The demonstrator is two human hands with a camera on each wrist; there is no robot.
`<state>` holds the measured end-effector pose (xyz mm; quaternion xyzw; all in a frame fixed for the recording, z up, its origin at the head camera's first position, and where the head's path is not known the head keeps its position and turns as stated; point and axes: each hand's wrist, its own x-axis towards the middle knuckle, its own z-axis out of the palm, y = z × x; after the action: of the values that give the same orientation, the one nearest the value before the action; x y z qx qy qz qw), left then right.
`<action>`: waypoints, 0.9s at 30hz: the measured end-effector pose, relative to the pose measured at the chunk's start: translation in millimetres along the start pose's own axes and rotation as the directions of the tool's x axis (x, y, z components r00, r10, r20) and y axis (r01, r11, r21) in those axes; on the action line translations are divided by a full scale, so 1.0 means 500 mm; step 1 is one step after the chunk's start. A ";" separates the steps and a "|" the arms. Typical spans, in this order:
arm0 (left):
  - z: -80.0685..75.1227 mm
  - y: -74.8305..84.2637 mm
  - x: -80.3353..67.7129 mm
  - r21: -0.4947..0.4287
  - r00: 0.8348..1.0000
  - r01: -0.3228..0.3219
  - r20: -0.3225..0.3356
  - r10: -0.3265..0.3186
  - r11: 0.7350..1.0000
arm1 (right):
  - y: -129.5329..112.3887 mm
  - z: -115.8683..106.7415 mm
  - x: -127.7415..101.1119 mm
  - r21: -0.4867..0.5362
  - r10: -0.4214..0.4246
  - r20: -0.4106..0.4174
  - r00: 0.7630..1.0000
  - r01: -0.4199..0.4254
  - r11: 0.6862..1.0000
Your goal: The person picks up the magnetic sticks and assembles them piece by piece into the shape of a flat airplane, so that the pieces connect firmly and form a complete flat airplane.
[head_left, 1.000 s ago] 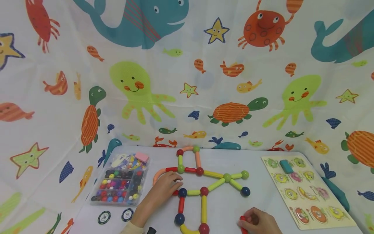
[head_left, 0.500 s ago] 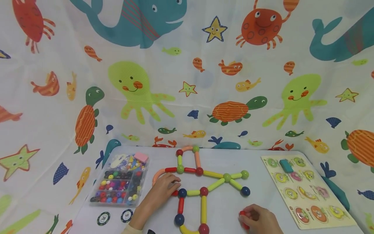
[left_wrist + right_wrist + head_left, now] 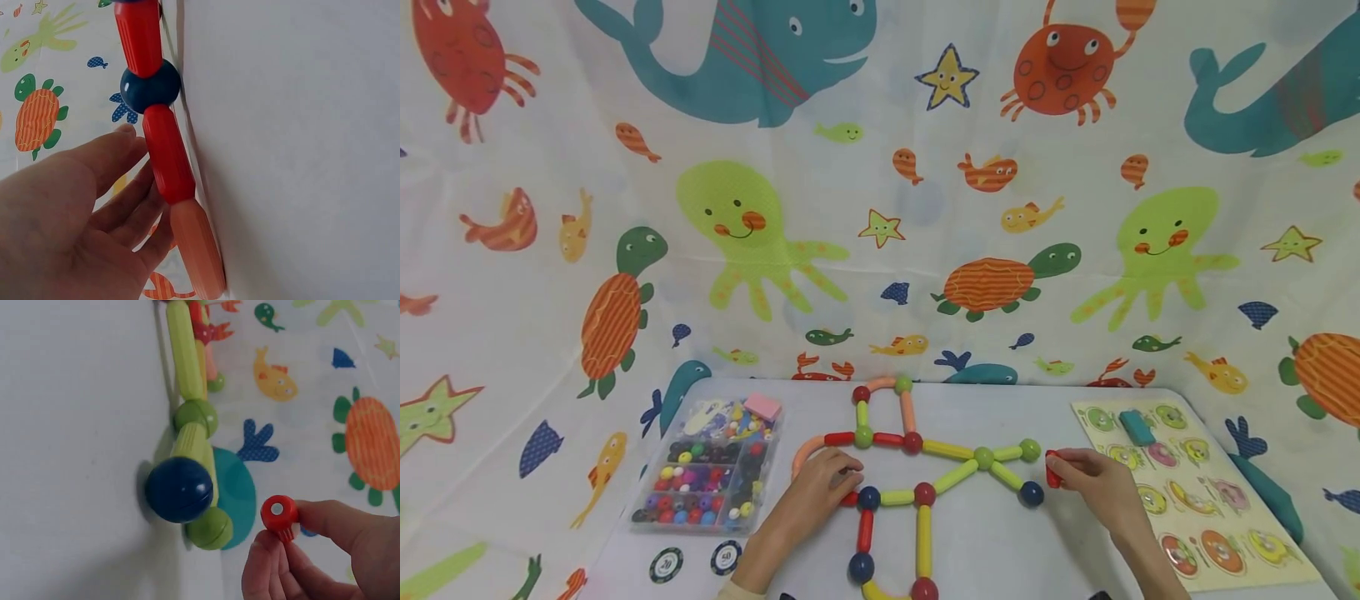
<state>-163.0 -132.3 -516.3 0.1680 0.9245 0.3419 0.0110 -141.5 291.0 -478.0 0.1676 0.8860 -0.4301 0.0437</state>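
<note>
My right hand (image 3: 1093, 479) pinches a short red magnetic rod (image 3: 1054, 469) between thumb and fingers, raised just right of the ball-and-rod figure. In the right wrist view the rod (image 3: 279, 514) shows its round end with a silvery magnet. Two ends of the figure lie nearest it: a green ball (image 3: 1030, 450) and a dark blue ball (image 3: 1032, 493). My left hand (image 3: 820, 492) rests at the figure's left side, fingers loosely bent. In the left wrist view its fingertips touch or sit right beside a red rod (image 3: 169, 153), between a blue ball (image 3: 150, 86) and an orange curved rod (image 3: 197, 250).
A divided bead box (image 3: 706, 467) stands at the left, with two round chips (image 3: 666, 565) in front. On the right lies a wooden puzzle board (image 3: 1195, 500) bearing a teal block (image 3: 1138, 427). A sea-animal print curtain (image 3: 880, 275) surrounds the white table.
My right hand has lifted the red rod from the front of the table, up and right, to beside the figure's right end. My left hand stays nearly still.
</note>
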 end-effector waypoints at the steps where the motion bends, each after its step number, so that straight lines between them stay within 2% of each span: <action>1: 0.001 -0.001 -0.001 0.000 1.000 0.000 0.001 0.000 1.000 | 0.000 0.000 0.009 0.001 -0.006 -0.004 1.000 0.006 1.000; 10: 0.005 -0.005 -0.001 0.003 1.000 -0.012 0.003 0.012 1.000 | 0.013 0.036 0.052 -0.006 0.005 -0.016 1.000 -0.005 1.000; 17: -0.001 -0.002 0.003 0.000 1.000 0.004 0.008 -0.004 1.000 | 0.019 0.055 0.060 -0.014 0.014 -0.024 1.000 -0.015 1.000; 27: 0.000 -0.010 0.001 0.000 1.000 0.006 0.020 -0.006 1.000 | 0.016 0.067 0.061 0.004 0.007 0.009 1.000 -0.007 1.000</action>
<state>-165.2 -135.7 -519.2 0.1685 0.9250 0.3400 0.0213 -169.8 277.7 -511.7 0.1689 0.8843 -0.4326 0.0487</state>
